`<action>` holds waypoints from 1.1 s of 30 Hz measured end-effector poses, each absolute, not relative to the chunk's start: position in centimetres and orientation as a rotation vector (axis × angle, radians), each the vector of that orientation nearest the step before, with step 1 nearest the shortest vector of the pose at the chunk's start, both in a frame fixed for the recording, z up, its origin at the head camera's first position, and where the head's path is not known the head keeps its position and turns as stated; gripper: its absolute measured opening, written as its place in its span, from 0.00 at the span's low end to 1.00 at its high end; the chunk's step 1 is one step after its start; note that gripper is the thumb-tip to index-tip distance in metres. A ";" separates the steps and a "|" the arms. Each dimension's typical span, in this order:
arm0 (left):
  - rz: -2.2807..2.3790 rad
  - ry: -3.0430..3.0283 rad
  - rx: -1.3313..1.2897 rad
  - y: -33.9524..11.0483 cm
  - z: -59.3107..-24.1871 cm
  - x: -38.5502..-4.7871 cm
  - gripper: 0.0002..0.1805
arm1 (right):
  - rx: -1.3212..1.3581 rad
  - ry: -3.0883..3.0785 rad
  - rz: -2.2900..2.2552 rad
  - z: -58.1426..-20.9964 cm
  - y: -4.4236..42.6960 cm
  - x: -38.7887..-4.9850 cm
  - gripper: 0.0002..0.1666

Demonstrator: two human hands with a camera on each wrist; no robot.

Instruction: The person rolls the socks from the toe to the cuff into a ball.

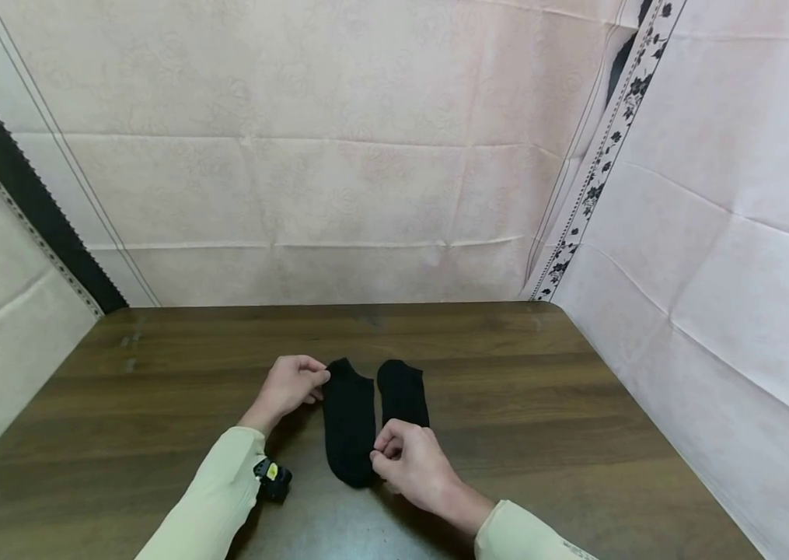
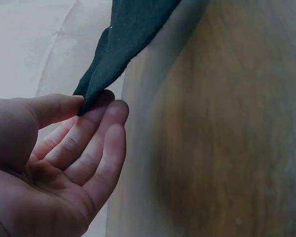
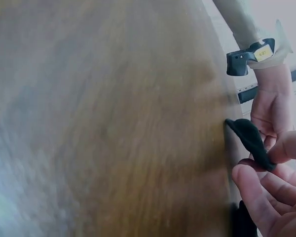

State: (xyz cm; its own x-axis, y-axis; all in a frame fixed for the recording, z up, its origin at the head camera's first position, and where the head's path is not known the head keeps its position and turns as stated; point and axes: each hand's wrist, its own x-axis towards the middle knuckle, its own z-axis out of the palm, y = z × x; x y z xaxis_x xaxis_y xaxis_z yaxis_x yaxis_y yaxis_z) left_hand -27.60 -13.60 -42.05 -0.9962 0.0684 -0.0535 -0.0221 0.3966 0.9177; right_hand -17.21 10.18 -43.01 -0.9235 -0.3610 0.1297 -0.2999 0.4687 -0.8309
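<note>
Two black ankle socks lie side by side in the head view: the left sock (image 1: 350,428) shows nearly whole, while the lower part of the right sock (image 1: 403,393) is hidden behind my right hand. My left hand (image 1: 289,386) pinches the left sock's upper left corner, at the opening end. Seen in the left wrist view, that corner of black sock (image 2: 123,49) sits between thumb and fingertips, lifted. With thumb and finger, my right hand (image 1: 417,465) pinches the left sock's lower right edge near the toe; in the right wrist view the sock fabric (image 3: 251,140) rises between the fingers.
Under the socks is a brown wood-grain table (image 1: 541,435). Pale patterned cloth (image 1: 366,194) hangs along its back edge and both sides. A black wrist camera (image 1: 273,478) is strapped to the left sleeve.
</note>
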 end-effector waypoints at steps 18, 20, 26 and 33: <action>2.001 2.317 0.044 -11.5 -41.4 -27.8 0.13 | -0.307 2.165 -1.978 -41.9 12.2 -17.2 0.07; 2.009 2.308 0.041 -11.0 -41.5 -27.9 0.13 | -0.287 2.166 -1.975 -41.9 12.6 -17.2 0.07; 2.028 2.269 0.055 -9.4 -41.4 -28.4 0.11 | -0.275 2.234 -1.943 -42.0 13.9 -17.2 0.07; 2.030 2.263 0.076 -8.1 -41.6 -28.8 0.11 | -0.264 2.271 -1.939 -41.9 15.0 -17.1 0.08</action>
